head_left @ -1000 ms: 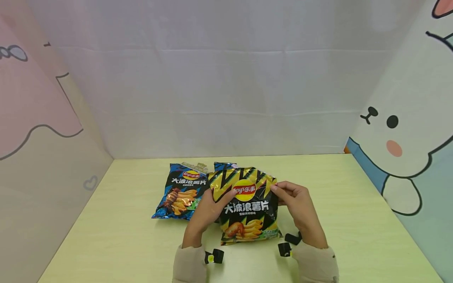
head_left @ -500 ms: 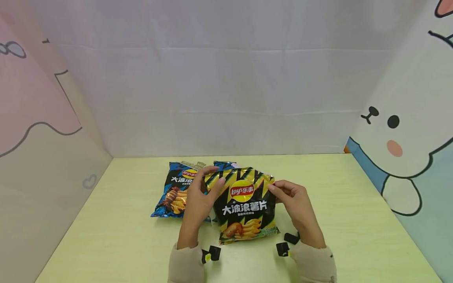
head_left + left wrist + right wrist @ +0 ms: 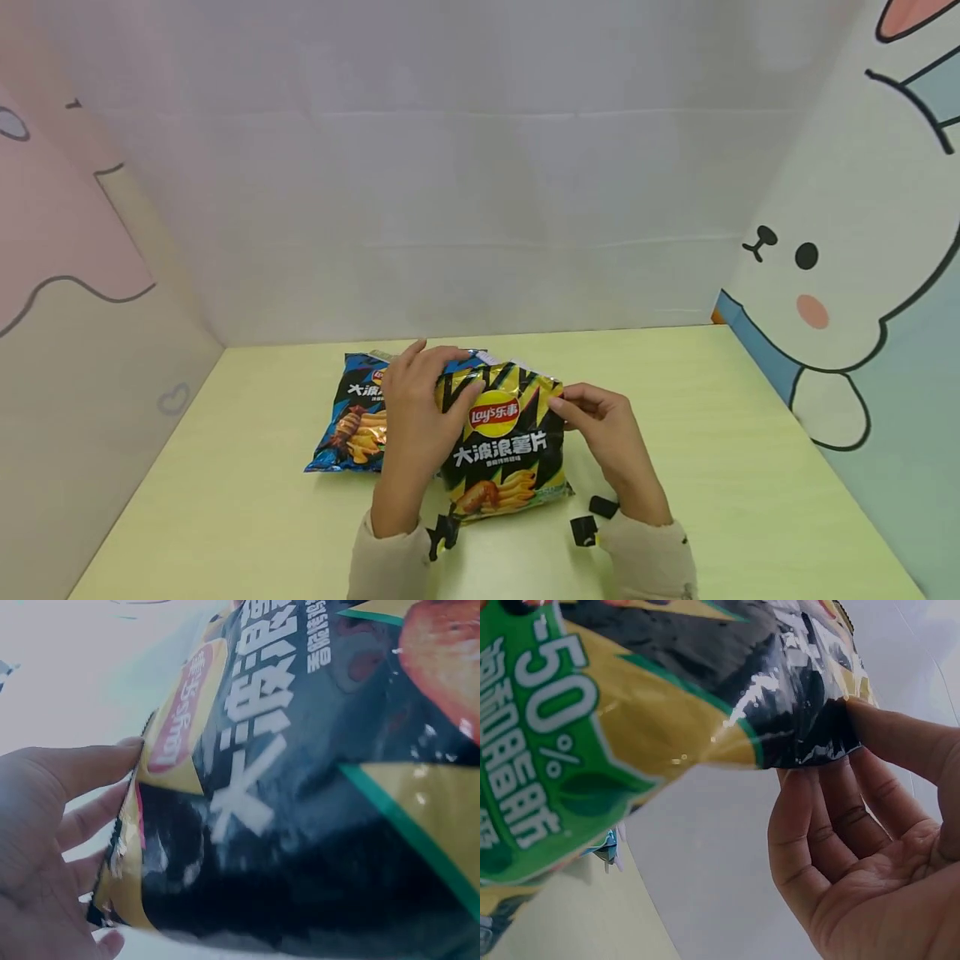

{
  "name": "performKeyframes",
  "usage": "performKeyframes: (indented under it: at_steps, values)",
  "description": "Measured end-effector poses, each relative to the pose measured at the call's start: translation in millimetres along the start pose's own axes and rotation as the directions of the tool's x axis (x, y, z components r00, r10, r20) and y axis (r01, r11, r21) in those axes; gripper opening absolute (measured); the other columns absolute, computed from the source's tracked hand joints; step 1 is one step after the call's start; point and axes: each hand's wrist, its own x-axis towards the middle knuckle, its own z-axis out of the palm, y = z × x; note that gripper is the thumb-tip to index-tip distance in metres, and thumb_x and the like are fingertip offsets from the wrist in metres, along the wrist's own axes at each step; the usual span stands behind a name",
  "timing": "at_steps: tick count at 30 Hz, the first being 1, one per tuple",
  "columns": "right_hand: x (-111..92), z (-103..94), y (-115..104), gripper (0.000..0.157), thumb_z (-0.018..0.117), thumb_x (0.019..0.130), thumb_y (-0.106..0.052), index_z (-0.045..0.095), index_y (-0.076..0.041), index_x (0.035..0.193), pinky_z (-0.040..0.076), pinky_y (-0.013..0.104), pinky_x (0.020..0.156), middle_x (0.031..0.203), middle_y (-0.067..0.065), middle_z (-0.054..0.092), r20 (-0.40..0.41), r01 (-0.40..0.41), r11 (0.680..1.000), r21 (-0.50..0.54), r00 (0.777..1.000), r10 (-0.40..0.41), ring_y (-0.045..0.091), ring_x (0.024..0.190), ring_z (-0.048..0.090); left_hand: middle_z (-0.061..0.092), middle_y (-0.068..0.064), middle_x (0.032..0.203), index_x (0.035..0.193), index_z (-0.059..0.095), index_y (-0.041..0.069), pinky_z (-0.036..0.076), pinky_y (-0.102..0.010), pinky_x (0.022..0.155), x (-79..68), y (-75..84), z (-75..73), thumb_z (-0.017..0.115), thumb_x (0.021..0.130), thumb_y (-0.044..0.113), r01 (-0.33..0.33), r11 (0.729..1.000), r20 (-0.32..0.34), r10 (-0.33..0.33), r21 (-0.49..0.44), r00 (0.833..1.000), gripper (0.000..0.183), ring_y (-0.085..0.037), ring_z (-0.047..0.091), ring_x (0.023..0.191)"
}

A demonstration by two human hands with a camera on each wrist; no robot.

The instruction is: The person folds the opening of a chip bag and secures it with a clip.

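A yellow-and-black bag of potato chips is held up near the middle of the table, its printed front facing me. My left hand holds its upper left edge, thumb in front and fingers reaching behind. In the left wrist view, the thumb of the left hand meets the bag's crimped edge, with the other fingers beyond it. My right hand pinches the upper right edge. The right wrist view shows the right hand with thumb and fingers on either side of the bag.
A blue-and-black chip bag lies to the left, partly covered by the left hand. Behind the held bag, the top of another blue bag shows. A pale wooden table meets a white cloth backdrop. Cartoon-printed side panels flank it.
My left hand has slid from the held bag's front left side up to its upper left corner. The right hand keeps its pinch. The whole view has shifted slightly.
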Motion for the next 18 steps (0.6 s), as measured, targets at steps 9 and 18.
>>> performKeyframes:
  at_steps: [9,18]
  values:
    - [1.4,3.3,2.9,0.023,0.070,0.094,-0.010,0.071,0.009,0.107,0.056,0.022,0.075,0.085,-0.015,0.068,0.001,0.045,0.999,-0.011,0.999,-0.045,0.006,0.080,0.063,0.074,0.002,0.120,0.116,0.075,0.027,0.001,-0.075,0.117,5.1,6.5,5.7,0.076,0.091,0.032,-0.018,0.994,0.025,0.015,0.112,1.000,0.026,-0.029,0.041,0.148]
    - [0.8,5.7,4.6,0.023,0.070,0.094,-0.009,0.071,0.010,0.108,0.055,0.021,0.076,0.085,-0.016,0.069,-0.005,0.046,0.999,-0.004,0.999,-0.046,0.006,0.079,0.063,0.077,0.001,0.107,0.110,0.077,0.027,-0.002,-0.072,0.118,5.8,4.6,9.7,0.074,0.092,0.026,-0.009,0.998,0.037,0.006,0.069,0.999,0.018,-0.027,0.049,0.140]
